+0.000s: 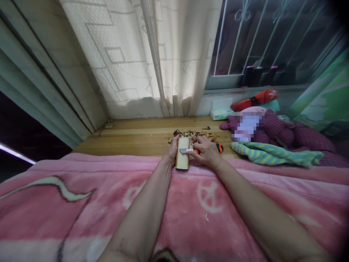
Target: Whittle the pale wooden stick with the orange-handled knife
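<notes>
The left hand [172,150] grips a pale, oblong wooden block [183,160] between both hands; the right hand [208,151] holds an orange-and-black knife [186,150].

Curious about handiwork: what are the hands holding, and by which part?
The left hand grips the pale block by its left side; the right hand holds the knife by its handle.

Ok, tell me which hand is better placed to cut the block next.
Right, most likely: the right hand grips the knife, its blade across the pale face of the block. The left hand holds the block's side, so seems better suited to steadying.
</notes>
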`<state>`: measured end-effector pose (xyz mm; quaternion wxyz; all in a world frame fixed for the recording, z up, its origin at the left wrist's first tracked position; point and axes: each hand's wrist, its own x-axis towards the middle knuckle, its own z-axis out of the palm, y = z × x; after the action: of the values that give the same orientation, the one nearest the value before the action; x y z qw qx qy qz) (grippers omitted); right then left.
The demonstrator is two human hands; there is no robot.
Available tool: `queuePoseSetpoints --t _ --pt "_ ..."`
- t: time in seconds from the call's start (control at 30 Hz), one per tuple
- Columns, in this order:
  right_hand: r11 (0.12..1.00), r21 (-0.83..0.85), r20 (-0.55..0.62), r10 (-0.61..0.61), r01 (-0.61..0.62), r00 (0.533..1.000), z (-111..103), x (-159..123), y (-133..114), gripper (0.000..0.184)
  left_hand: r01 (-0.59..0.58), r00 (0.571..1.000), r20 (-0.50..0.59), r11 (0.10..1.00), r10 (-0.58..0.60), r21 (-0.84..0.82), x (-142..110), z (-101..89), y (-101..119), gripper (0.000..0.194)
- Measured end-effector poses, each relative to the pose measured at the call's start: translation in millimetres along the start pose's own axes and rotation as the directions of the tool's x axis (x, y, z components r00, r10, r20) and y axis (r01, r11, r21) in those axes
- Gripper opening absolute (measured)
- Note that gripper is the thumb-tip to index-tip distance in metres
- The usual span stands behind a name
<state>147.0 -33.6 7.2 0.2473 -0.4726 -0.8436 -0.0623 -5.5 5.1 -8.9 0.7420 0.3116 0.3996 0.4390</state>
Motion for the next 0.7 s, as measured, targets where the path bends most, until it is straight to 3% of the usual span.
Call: queuePoseSetpoints --t 0.17,0.3,0.4,0.57,0.7 --pt "0.999 -0.035 0.013 -0.019 0.020 1.000 2.9 -0.6 1.4 0.049 0.056 0.994 0.097 0.998 -0.054 -0.024 -2.8 1.3 -0.3 0.059" --pt "0.994 -0.114 0.052 0.009 -0.003 0.999 6.4 -2.1 -0.4 0.052 0.113 0.992 0.059 0.994 -0.113 -0.004 -0.4 1.8 -1.2 0.056" --pt "0.988 -0.150 0.056 0.026 -0.018 0.998 7.7 -2.4 -3.6 0.053 0.084 0.996 -0.008 0.996 -0.084 -0.018 4.5 0.4 -2.1 0.050" --pt "0.989 -0.147 0.044 0.031 -0.024 0.999 8.4 -1.0 -2.1 0.055 0.064 0.998 0.010 0.998 -0.064 0.016 5.5 0.3 0.4 0.048" --pt "0.978 -0.146 0.021 0.153 -0.149 0.988 11.0 0.0 11.6 0.055 0.147 0.989 0.013 0.981 -0.150 0.130 -0.5 4.7 5.9 0.053"
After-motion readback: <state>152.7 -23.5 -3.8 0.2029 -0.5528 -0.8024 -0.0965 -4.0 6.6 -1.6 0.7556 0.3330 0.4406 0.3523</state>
